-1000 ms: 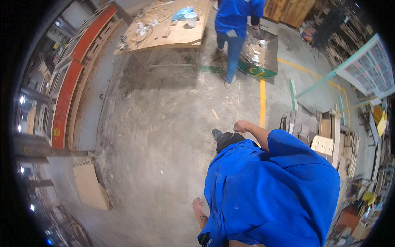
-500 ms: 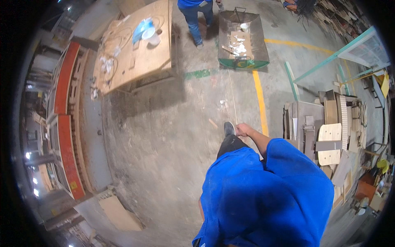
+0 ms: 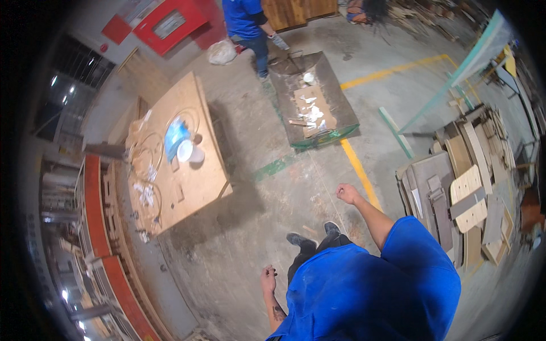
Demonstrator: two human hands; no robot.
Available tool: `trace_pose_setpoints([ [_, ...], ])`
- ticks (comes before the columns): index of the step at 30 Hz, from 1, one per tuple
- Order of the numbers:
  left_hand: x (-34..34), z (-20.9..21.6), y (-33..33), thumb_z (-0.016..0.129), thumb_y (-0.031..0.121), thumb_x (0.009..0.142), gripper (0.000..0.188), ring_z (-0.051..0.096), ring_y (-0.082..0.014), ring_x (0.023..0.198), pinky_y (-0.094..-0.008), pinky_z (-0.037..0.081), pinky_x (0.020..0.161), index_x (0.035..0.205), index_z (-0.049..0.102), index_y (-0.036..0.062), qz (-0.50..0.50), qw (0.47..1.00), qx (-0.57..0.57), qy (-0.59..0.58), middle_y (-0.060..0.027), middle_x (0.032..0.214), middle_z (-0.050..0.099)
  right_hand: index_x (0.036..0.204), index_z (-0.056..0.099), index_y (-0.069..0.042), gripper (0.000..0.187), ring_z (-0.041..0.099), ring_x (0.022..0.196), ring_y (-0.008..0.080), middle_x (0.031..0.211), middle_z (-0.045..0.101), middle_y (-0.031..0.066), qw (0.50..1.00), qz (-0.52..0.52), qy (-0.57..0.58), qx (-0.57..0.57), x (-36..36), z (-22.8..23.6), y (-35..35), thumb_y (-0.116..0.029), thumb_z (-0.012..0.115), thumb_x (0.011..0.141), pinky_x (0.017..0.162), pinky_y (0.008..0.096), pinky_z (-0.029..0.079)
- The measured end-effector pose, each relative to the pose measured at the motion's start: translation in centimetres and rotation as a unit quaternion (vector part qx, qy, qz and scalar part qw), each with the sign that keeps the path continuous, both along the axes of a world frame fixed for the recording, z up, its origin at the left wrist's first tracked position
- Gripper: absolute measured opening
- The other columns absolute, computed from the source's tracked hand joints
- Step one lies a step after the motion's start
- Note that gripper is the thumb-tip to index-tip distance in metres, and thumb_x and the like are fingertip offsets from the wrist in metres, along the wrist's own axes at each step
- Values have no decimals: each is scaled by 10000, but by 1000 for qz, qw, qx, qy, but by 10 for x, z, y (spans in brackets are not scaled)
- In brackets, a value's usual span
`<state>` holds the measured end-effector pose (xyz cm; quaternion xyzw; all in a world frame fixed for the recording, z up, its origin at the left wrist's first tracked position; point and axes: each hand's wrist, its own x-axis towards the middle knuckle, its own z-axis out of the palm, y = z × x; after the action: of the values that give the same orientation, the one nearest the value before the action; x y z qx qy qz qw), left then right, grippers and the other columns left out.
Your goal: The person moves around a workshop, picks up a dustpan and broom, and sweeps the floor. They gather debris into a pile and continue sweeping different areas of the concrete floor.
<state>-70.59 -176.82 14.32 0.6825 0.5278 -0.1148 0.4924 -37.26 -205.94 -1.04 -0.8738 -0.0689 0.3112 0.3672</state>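
Observation:
My right hand [image 3: 346, 194] hangs in front of my body at the end of an outstretched arm, fingers curled in and nothing seen in them. My left hand [image 3: 268, 279] is low beside my left leg with its fingers bent. A small dark patch shows at its fingertips, and I cannot tell if it is a held thing or shadow. Neither hand touches anything around it. Ahead stands a metal cart [image 3: 351, 116] with a green front edge, bearing flat cardboard [image 3: 307, 98], white scraps and a white cup [image 3: 308, 77].
To the left a wooden table [image 3: 200, 122] carries a blue plastic bag [image 3: 176, 137], a white tub [image 3: 191, 153] and hoses. A person in blue [image 3: 243, 20] with a gloved hand stands by the cart. Stacked boards [image 3: 432, 182] and a green-framed panel [image 3: 486, 54] are at right.
My view has swung and moved forward; the table and cart appear lower and tilted. My left hand has come into view, and my right arm has swung outward. More of the co-worker shows.

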Motion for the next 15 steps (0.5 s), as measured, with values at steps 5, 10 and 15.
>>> trace_pose_setpoints([
  [5, 51, -13, 47, 553, 289, 979, 352, 684, -235, 865, -356, 548, 775, 1133, 643, -14, -98, 994, -42, 34, -168, 996, 701, 854, 673, -86, 158, 679, 829, 294, 869, 702, 138, 999, -19, -11, -31, -12, -2, -16, -183, 697, 733, 759, 395, 538],
  [10, 78, -28, 106, 543, 343, 977, 392, 695, -222, 855, -365, 544, 751, 1048, 675, -19, -325, 939, 98, 57, -177, 940, 710, 826, 660, -68, 199, 680, 813, 275, 829, 697, 125, 988, -93, 46, -117, -45, 9, -25, -222, 725, 719, 756, 383, 541],
  [15, 141, -40, 166, 537, 357, 975, 407, 699, -217, 836, -367, 540, 742, 1017, 682, -21, -379, 924, 53, 10, -175, 915, 711, 797, 645, -46, 261, 662, 785, 323, 793, 672, 163, 980, -163, 17, -111, -56, 26, -1, -286, 717, 726, 725, 413, 529],
])
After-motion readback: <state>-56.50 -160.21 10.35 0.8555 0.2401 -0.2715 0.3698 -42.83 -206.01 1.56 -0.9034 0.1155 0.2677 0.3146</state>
